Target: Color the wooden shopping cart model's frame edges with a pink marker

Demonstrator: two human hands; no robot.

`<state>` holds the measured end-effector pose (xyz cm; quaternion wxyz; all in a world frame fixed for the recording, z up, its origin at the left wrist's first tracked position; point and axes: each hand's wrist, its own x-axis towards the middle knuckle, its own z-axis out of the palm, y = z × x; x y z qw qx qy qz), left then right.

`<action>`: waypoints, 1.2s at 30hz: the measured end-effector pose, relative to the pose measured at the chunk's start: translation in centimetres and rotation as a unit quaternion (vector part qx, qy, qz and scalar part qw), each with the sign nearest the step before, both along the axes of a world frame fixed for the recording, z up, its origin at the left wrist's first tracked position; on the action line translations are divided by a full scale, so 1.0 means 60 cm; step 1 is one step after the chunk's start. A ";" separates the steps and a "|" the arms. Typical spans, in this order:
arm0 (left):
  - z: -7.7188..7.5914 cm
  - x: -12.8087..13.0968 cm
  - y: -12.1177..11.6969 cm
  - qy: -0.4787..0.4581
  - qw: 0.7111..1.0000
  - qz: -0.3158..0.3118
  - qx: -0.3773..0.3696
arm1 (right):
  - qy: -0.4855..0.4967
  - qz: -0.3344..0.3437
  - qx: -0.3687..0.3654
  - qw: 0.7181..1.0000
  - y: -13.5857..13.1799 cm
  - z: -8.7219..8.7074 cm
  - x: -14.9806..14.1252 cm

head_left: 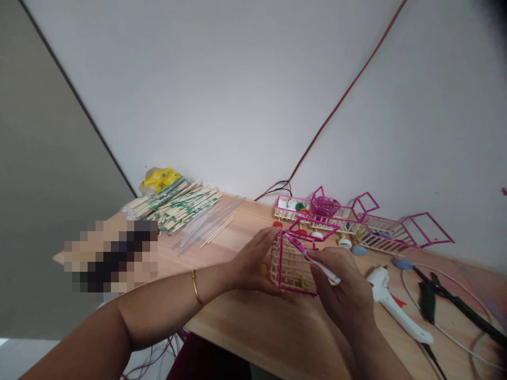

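Note:
A small cart-like cage of wooden sticks (pixel 295 266) with pink-painted edges stands tilted on the table in front of me. My left hand (pixel 253 258) grips its left side, thumb and fingers spread around the frame. In my right hand (pixel 344 282) is a slim white brush (pixel 303 248), pink along its front end, pinched between thumb and fingers. Its tip touches or lies very close to the upper pink edge of the cage; the exact contact cannot be made out. A pink stick frame (pixel 317 229) juts out at the cage's top.
Behind stand similar stick carts (pixel 382 237) and a pink paint cup (pixel 327 206). Coloured bottle caps (pixel 359 250) lie nearby. A white glue gun (pixel 400 306) and corded black tool (pixel 455 301) are on the right. Skewer sticks (pixel 186 206) and clear strips (pixel 209 227) lie left.

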<state>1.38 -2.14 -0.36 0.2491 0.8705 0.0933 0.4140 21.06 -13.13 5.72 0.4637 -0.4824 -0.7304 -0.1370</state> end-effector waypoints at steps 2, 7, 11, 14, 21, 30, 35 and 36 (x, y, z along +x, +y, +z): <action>0.001 0.001 0.000 -0.005 1.000 -0.006 0.002 | -0.003 -0.016 0.001 1.000 -0.002 0.000 0.003; 0.001 0.002 0.001 -0.003 1.000 -0.006 -0.003 | 0.004 -0.034 -0.004 0.999 -0.004 0.000 0.009; -0.002 0.001 0.002 0.015 1.000 -0.008 -0.015 | 0.006 0.004 -0.008 1.000 -0.001 -0.001 0.004; -0.003 0.000 0.002 0.020 1.000 -0.011 -0.021 | 0.006 0.021 -0.005 1.000 -0.003 0.001 0.001; -0.005 0.002 0.003 0.007 1.000 -0.017 -0.002 | 0.009 0.036 -0.006 0.999 -0.004 0.004 0.002; -0.007 0.001 0.006 0.009 1.000 -0.026 -0.015 | 0.006 0.058 -0.020 0.998 -0.005 0.011 0.002; -0.006 0.001 0.007 0.023 0.999 -0.020 -0.035 | 0.007 0.081 -0.014 0.997 -0.005 0.015 0.000; -0.005 0.000 0.007 0.026 0.999 -0.018 -0.041 | 0.005 0.086 -0.013 0.996 -0.005 0.016 0.000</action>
